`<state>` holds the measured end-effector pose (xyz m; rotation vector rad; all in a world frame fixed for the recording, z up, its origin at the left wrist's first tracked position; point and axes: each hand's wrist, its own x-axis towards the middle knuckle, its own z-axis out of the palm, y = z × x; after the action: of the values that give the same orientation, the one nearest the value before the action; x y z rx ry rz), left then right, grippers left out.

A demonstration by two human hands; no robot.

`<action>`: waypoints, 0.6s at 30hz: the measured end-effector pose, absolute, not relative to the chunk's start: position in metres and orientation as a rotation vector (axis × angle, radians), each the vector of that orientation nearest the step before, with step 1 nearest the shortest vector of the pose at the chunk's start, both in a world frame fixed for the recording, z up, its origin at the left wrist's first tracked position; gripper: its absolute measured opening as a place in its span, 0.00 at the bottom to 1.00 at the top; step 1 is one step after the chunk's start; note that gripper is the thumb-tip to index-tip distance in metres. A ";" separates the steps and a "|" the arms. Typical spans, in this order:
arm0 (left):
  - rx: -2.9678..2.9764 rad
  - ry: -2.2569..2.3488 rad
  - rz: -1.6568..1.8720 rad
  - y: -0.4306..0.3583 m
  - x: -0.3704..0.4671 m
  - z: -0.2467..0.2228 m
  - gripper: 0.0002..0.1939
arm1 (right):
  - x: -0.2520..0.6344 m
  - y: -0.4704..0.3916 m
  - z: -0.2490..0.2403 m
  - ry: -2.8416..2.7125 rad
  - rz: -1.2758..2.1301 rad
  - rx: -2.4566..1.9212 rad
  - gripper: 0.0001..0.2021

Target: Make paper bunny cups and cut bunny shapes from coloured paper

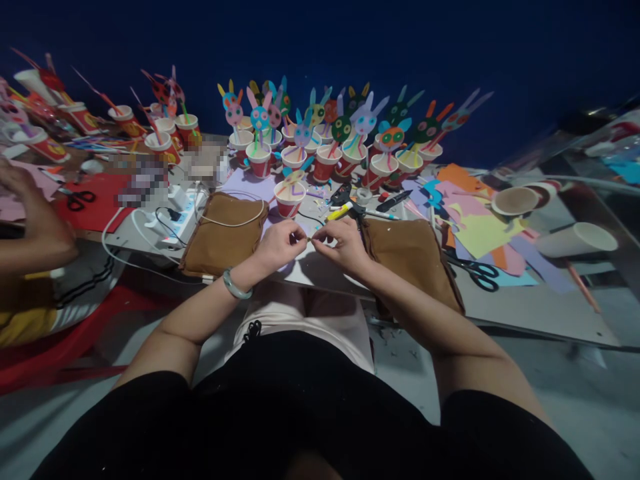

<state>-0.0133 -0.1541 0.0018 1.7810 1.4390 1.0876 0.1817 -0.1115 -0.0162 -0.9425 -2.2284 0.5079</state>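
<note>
Over the front edge of the table, my left hand (279, 248) and my right hand (346, 248) meet fingertip to fingertip, each in a pinch. A tiny dark piece (309, 240) shows between the fingertips, too small to name. Just beyond them stands a red-and-white paper cup (289, 201) with paper cutouts in it. My left wrist lies near a brown cushion (227, 230), and my right forearm passes over a second brown cushion (413, 257). A yellow tool or pen (339, 212) lies beyond my right hand.
Several paper cups with colourful rabbit-like figures (301, 137) stand at the back. To the right lie coloured paper scraps (480, 230), black scissors (483, 275) and a white cup (577, 240). A power strip (187, 217) with cables sits left; another person's arm (37, 227) is further left.
</note>
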 end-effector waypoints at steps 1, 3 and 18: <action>1.779 1.435 1.083 -0.154 -0.013 0.001 0.05 | 0.182 -0.111 -0.016 -2.233 0.519 -0.940 0.07; 1.753 1.424 1.082 -0.154 -0.015 0.002 0.04 | 0.183 -0.110 -0.016 -2.234 0.536 -0.940 0.07; 1.942 1.648 1.203 -0.040 -0.067 -0.015 0.50 | 0.188 -0.044 0.009 -1.701 0.962 -1.046 0.13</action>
<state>-0.0670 -0.0405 -0.0151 1.9425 1.6483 1.2031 0.1876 -0.0438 0.0089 -1.0463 -1.7007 0.9618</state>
